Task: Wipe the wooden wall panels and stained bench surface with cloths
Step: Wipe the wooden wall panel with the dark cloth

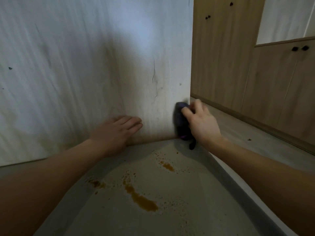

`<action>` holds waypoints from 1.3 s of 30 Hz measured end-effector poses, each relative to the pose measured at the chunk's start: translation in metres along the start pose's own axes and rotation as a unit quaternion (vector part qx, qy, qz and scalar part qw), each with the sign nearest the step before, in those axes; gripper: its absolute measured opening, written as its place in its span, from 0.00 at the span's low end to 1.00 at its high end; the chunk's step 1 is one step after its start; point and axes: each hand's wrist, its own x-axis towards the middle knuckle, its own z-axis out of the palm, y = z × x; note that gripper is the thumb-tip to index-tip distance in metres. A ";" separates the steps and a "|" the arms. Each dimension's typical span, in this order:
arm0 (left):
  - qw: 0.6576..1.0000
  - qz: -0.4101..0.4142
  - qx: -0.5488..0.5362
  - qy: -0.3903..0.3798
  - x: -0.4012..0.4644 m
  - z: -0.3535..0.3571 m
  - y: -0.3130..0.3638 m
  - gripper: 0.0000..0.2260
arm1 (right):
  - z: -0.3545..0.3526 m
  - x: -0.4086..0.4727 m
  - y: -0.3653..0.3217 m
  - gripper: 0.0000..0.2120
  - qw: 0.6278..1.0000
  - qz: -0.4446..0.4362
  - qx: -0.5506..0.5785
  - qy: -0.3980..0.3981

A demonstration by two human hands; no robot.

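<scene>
My right hand point(202, 123) gripped a dark cloth point(180, 120), with the fingers curled over it, and pressed it against the pale wall panel point(85, 65). The cloth sat low on the panel, near its right edge and just above the bench point(119, 210). A small dark tail of the cloth hung down and touched the far edge of the bench. The cloth and my right hand looked a bit blurry.

My left hand point(117, 132) lay flat on the same panel, to the left of the cloth. Its fingers were straight and held nothing. The heel of that hand rested where the panel met the bench.

The bench was grey and came toward me from the panel. It had brown stains point(139, 198) on it. One long streak lay near me in the middle. A smaller blot sat to its left, and another one sat farther away on the right. Tiny brown dots were spread around them.

The panel had a thin dark crack line above the cloth.

On the right, past the panel's edge, I saw brown wooden cupboards point(272, 82) with small dark knobs point(300, 48). A grey floor point(255, 142) ran below them.
</scene>
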 end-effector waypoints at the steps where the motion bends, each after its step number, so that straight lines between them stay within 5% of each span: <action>1: 1.000 0.000 -0.001 0.003 0.000 0.003 0.002 0.27 | 0.000 -0.001 -0.003 0.16 0.999 -0.031 0.004 -0.021; 7: 0.985 0.006 -0.083 -0.151 -0.021 0.004 -0.020 0.12 | -0.013 -0.001 -0.005 0.16 0.983 -0.110 -0.088 -0.118; 11: 0.968 -0.046 -0.119 -0.218 -0.047 0.011 -0.039 0.13 | -0.022 0.005 -0.031 0.12 0.973 -0.134 -0.118 -0.146; 19: 0.944 -0.111 -0.214 -0.224 -0.076 0.026 -0.051 0.15 | -0.010 0.022 -0.142 0.11 0.946 -0.255 -0.095 -0.174; 24: 0.939 -0.128 -0.226 -0.224 -0.076 0.024 -0.046 0.15 | 0.000 0.015 -0.106 0.14 0.947 -0.300 -0.016 -0.112; 29: 0.922 -0.127 -0.270 -0.248 -0.080 0.023 -0.052 0.15 | -0.007 0.013 -0.062 0.26 0.951 -0.240 -0.088 -0.175; 39: 0.917 -0.203 -0.221 -0.265 -0.138 0.030 -0.094 0.18 | 0.008 0.027 -0.169 0.15 0.914 -0.379 -0.102 -0.101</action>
